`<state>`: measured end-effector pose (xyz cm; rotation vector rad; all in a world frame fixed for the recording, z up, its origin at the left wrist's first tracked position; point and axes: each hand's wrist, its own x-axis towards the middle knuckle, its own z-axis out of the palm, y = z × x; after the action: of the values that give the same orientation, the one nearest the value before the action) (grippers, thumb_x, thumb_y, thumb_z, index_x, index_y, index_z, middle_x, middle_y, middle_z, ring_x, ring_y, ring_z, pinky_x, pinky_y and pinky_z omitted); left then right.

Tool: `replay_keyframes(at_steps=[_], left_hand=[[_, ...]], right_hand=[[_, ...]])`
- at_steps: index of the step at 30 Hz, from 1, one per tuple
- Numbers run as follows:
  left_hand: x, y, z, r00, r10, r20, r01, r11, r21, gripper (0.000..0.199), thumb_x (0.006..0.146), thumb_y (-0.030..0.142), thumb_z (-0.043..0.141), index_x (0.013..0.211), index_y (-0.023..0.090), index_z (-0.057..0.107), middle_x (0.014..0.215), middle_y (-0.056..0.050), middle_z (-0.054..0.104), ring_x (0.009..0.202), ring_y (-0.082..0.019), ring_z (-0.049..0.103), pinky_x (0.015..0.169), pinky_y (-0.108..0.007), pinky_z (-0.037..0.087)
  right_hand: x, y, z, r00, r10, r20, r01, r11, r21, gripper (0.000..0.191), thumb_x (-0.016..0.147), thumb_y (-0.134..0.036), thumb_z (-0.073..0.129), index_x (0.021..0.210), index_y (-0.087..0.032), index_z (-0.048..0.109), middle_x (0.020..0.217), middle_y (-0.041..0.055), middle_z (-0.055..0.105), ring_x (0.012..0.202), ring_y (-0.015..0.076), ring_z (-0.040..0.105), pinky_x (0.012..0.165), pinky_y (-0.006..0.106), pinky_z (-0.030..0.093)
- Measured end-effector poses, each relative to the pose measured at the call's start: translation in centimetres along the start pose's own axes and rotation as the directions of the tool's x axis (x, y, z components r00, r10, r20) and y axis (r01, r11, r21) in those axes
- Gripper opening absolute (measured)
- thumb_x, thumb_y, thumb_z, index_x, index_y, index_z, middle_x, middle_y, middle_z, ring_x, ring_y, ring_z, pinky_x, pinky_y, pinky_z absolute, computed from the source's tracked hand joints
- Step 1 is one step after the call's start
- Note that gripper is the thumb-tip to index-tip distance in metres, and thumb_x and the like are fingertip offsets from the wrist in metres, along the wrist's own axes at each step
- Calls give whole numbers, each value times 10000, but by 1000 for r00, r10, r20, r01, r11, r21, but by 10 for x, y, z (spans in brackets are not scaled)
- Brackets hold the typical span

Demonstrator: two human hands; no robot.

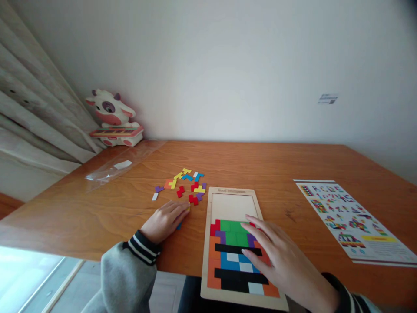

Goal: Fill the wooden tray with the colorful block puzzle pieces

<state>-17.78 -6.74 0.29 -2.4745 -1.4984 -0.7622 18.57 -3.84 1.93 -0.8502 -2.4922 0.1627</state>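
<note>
loose pieces (193, 199): just beyond left hand (166, 221), left of board (232, 208) | left fingers: cannot tell if holding | right hand (272, 248): fingers wide, over board | board's long axis: away from person

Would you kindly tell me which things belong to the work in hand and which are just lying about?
Belonging:
- wooden tray, under the right hand
- loose pieces, by the left hand
- printed sheet, probably

Apparently lying about:
- plastic bag
- cow toy
</note>
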Motion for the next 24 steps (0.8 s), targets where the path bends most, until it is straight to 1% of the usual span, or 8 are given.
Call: replay_keyframes(at_steps=[2, 4, 8, 13, 15, 18, 21, 24], left_hand=[[-1, 1, 0, 1000, 10, -22, -9, 1000, 16, 301, 1017, 218, 457, 1269, 205, 621, 1016, -64, 754, 892, -174, 730, 836, -288, 615], [-2, 3, 1, 999, -4, -36, 5, 1000, 31, 348, 1011, 187, 441, 1333, 203, 573, 958, -58, 746, 837, -166, 723, 789, -266, 612], [-2, 6, 2, 999, -9, -53, 11, 999, 37, 349, 1006, 159, 445, 1332, 206, 559, 939, -52, 735, 818, -163, 712, 783, -264, 600], [-1, 9, 2, 998, -6, -68, 5, 1000, -13, 258, 1011, 159, 472, 1225, 203, 610, 974, -44, 748, 855, -158, 712, 800, -258, 593], [-1, 9, 1, 996, -10, -88, 7, 999, -40, 214, 1009, 165, 490, 1165, 201, 632, 962, -36, 752, 862, -151, 715, 816, -251, 591], [-2, 10, 1, 991, -47, -127, 35, 995, -92, 163, 1003, 176, 518, 1097, 201, 649, 938, -25, 751, 834, -134, 721, 797, -224, 592], [-4, 13, 1, 980, -113, -163, 95, 989, -115, 142, 996, 196, 543, 1099, 203, 641, 899, -13, 740, 786, -118, 723, 748, -193, 592], [-3, 16, 1, 975, -131, -182, 110, 986, -124, 171, 991, 171, 539, 1124, 208, 640, 959, -24, 727, 846, -117, 722, 789, -188, 592]], right_hand=[[23, -6, -2, 996, -57, 62, 55, 998, 25, 448, 940, -398, 615, 1362, -259, 549, 1324, 98, 648, 1137, 287, 661, 959, 467, 579], [50, -8, 3, 988, -113, 105, 109, 993, 46, 387, 934, -328, 630, 1306, -234, 580, 1270, 99, 675, 1116, 282, 666, 948, 480, 573], [108, -7, 28, 973, -171, 155, 168, 985, 31, 280, 910, -258, 667, 1174, -169, 642, 1174, 126, 709, 1070, 291, 672, 934, 489, 555], [162, -13, 61, 965, -161, 209, 168, 986, -12, 227, 967, -188, 581, 1188, -152, 622, 1190, 111, 710, 1103, 248, 654, 950, 397, 510], [174, -15, 69, 960, -151, 236, 168, 984, -57, 226, 968, -197, 587, 1189, -157, 615, 1158, 103, 724, 1079, 245, 659, 928, 384, 494], [185, -14, 78, 957, -133, 256, 161, 982, -93, 213, 968, -170, 573, 1173, -133, 616, 1036, 113, 751, 1005, 259, 682, 886, 387, 474], [190, -9, 84, 950, -141, 279, 179, 977, -117, 213, 982, -134, 521, 1175, -123, 611, 979, 127, 755, 956, 246, 698, 872, 372, 448], [192, -6, 88, 940, -168, 297, 211, 970, -120, 237, 983, -111, 502, 1201, -124, 595, 964, 132, 756, 953, 233, 705, 892, 364, 426]])
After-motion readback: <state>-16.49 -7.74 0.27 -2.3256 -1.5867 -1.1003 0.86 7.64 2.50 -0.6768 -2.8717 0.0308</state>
